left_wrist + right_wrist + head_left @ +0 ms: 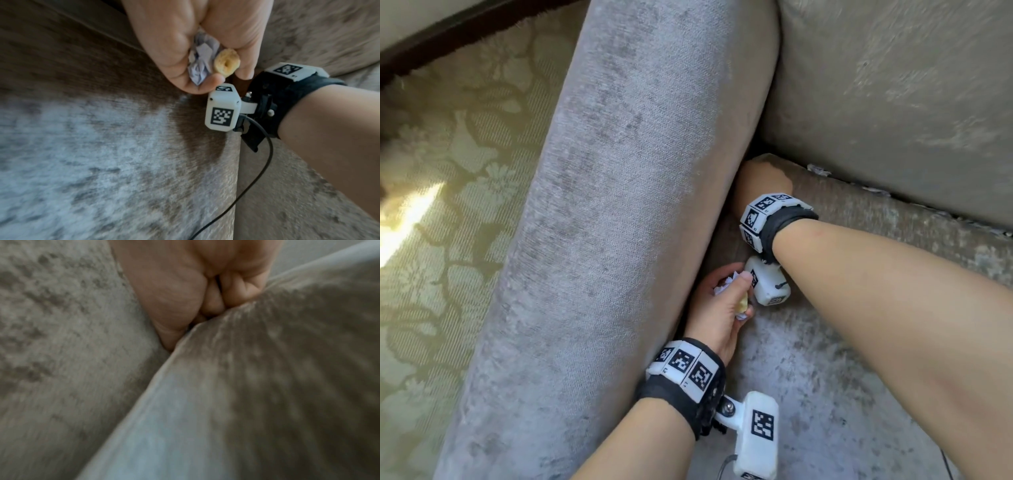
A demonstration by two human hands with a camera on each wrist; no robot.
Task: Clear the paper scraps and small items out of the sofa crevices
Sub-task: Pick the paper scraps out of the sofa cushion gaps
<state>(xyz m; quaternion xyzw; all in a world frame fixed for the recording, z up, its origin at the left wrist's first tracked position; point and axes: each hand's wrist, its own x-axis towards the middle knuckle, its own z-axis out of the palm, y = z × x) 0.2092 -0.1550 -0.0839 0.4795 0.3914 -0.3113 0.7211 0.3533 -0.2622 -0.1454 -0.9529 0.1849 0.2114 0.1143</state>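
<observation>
My left hand (732,291) hovers over the seat cushion (825,377) beside the grey armrest (619,171). It grips crumpled white paper scraps (202,63) and pinches a small tan ring-shaped snack (226,62). My right hand (760,178) is pushed down into the corner crevice where the armrest, the seat and the back cushion (893,85) meet. In the right wrist view its fingers (213,305) vanish under the cushion edge, so anything they hold is hidden. More small pale scraps (818,169) sit along the crevice under the back cushion.
A patterned green rug (448,171) covers the floor left of the armrest. A thin black cable (257,170) hangs from the right wrist camera over the seat. Further bits (876,190) dot the back crevice toward the right.
</observation>
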